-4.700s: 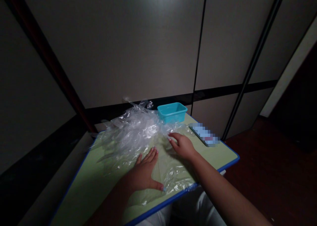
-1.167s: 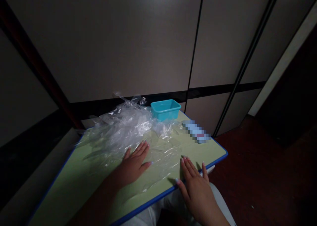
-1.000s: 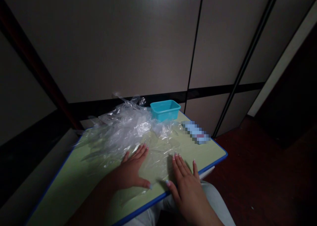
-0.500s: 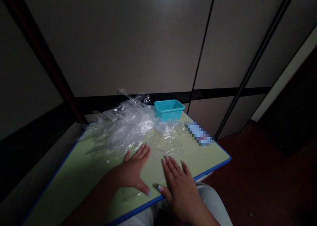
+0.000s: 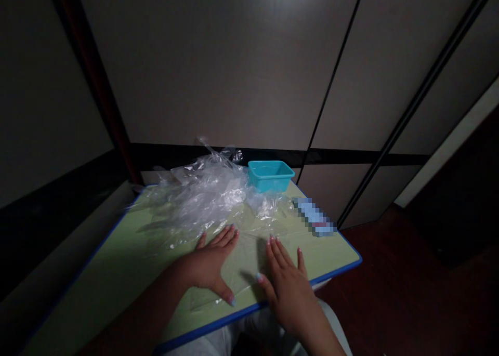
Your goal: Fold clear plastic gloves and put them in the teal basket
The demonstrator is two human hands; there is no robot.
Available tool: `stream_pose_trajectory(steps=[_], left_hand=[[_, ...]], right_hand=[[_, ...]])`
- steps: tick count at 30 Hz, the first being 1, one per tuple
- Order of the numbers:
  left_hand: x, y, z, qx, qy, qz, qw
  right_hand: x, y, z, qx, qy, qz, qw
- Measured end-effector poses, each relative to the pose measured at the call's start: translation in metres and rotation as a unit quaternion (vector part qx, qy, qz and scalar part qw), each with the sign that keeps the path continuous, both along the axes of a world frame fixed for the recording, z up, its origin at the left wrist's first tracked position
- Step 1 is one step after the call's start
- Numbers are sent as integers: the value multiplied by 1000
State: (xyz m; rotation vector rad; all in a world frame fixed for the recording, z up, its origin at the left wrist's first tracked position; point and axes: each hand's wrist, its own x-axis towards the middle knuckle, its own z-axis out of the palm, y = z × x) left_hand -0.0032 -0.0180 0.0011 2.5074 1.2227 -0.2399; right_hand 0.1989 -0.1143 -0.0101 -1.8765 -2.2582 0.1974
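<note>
On green tabletop (image 5: 331, 254), holding left hand (image 5: 212, 266) and right hand (image 5: 290, 291), thumbs spread wide, over clear sheet (image 5: 246, 254); seemingly almost flattened here, but crumpled in plastic pile (image 5: 210, 195) beyond.

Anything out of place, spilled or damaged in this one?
Two things: the crumpled clear plastic sprawls untidily, poking past the left edge of the table, and the flat object at right is covered by blocky pixels, hiding its details. I see no spill or damage.

Bare forearms (image 5: 166, 299), left hand (image 5: 212, 265) and right hand (image 5: 287, 288) with glossy, pale bluish thumbnails (image 5: 259, 277), light grey trousers (image 5: 218, 340)
</note>
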Motion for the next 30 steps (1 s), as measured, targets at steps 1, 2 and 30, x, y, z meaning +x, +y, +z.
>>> stream_pose_trajectory(steps=[1, 2, 30], left_hand=[[0, 0, -1, 3, 0, -3, 1000], [-1, 0, -1, 7, 2, -8, 1000], [-2, 7, 16, 182, -272, 61, 943]], right_hand=[[-10, 2, 4, 2, 11, 39, 999], [-20, 5, 7, 0, 22, 79, 997], [23, 26, 8, 47, -17, -56, 997]])
